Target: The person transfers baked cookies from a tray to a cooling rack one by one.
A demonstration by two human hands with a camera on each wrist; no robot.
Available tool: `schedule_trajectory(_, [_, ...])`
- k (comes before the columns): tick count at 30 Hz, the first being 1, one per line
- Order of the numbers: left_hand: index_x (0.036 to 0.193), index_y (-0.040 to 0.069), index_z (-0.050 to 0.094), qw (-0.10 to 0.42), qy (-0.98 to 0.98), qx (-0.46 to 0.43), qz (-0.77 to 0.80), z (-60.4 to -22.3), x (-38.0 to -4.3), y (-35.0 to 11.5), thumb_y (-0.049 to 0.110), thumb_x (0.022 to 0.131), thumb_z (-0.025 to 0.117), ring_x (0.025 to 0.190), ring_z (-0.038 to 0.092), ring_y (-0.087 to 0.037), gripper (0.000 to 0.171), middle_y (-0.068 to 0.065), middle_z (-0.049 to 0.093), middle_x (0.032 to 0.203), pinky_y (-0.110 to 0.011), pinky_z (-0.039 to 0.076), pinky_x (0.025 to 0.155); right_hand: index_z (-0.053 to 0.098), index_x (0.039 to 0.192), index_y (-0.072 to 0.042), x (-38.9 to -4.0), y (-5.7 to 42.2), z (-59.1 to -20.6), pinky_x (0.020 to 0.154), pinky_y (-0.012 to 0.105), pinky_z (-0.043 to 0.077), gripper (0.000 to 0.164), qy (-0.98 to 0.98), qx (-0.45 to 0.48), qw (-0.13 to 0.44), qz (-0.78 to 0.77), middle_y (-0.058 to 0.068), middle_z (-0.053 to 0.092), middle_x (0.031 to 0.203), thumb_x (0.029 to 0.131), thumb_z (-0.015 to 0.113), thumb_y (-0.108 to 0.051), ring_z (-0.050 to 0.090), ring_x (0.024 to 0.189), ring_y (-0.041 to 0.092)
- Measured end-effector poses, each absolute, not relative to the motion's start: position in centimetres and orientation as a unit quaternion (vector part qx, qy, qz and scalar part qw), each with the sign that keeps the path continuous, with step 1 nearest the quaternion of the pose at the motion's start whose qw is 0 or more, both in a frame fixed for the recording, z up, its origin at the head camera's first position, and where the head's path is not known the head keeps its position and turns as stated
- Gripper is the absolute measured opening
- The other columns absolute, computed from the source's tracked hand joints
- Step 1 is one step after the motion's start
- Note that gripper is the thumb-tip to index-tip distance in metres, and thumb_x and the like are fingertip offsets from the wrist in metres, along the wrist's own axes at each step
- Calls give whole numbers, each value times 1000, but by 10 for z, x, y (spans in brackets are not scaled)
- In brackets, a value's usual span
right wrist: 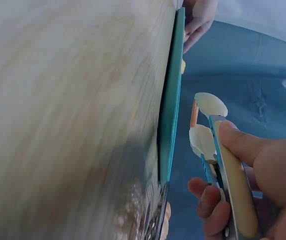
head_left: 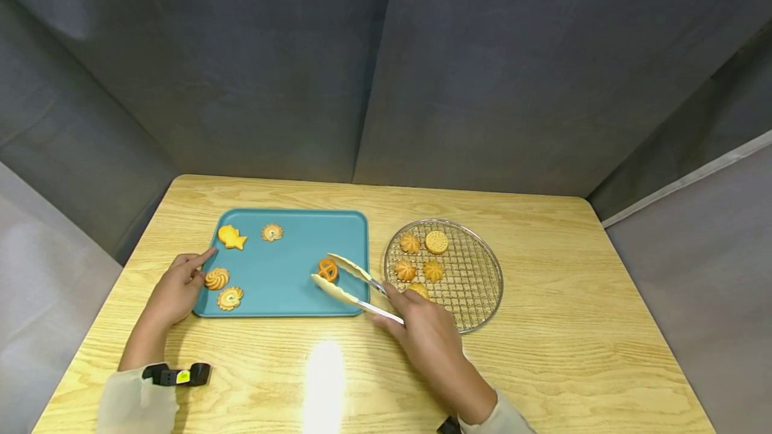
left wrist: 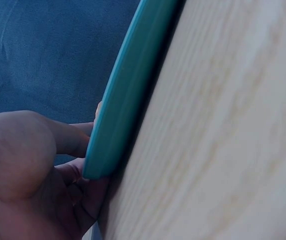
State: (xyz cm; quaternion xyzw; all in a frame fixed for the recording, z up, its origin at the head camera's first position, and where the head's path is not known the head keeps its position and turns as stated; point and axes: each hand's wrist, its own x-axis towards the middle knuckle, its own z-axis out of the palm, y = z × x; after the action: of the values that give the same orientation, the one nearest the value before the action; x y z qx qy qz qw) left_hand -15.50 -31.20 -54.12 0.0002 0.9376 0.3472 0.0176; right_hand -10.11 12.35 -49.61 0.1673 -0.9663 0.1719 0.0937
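My left hand (head_left: 175, 292) grips the left edge of a blue-green tray (head_left: 271, 280), its thumb and fingers on either side of the rim in the left wrist view. My right hand (head_left: 425, 330) holds metal tongs (head_left: 340, 295) with cream tips. Between those tips is a pretzel-shaped cookie (head_left: 328, 270), raised above the tray in the right wrist view (right wrist: 194, 115). Toward the tray's left side lie a fish-shaped cookie (head_left: 229, 236), a swirled round cookie (head_left: 217, 278) and two frilled cookies, one nearer the front (head_left: 230, 298) and one farther back (head_left: 272, 232).
Right of the tray, a round wire cooling rack (head_left: 501, 280) carries several cookies on its left half, a round dotted one (head_left: 437, 242) among them. My right hand overlaps the rack's front left part. Grey curtains (head_left: 482, 72) surround the wooden table (head_left: 573, 327).
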Motion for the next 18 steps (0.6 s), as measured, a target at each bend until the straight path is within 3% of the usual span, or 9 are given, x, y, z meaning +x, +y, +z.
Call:
schedule_trajectory(3, [158, 1, 39, 15, 938, 2, 345, -541, -155, -312, 2, 108, 37, 100, 54, -34, 49, -26, 45, 133, -46, 40, 79, 68, 139, -21, -98, 131, -496, 53, 29, 44, 62, -967, 157, 96, 178, -3, 72, 94, 85, 78, -51, 54, 59, 11])
schedule_trajectory(11, [157, 0, 40, 15, 938, -1, 346, -540, -155, -311, 1, 108, 37, 99, 54, -34, 49, -26, 45, 132, -48, 41, 80, 66, 142, -22, -88, 152, -497, 63, 34, 53, 63, -968, 121, 94, 198, -2, 75, 102, 86, 80, -48, 68, 73, 16])
schedule_trajectory(18, [157, -1, 40, 14, 938, -3, 348, -541, -156, -311, -1, 107, 36, 99, 54, -36, 50, -28, 44, 133, -49, 42, 80, 65, 142, -21, -77, 174, -499, 75, 44, 59, 63, -968, 93, 93, 216, 1, 76, 114, 85, 83, -42, 74, 96, 25])
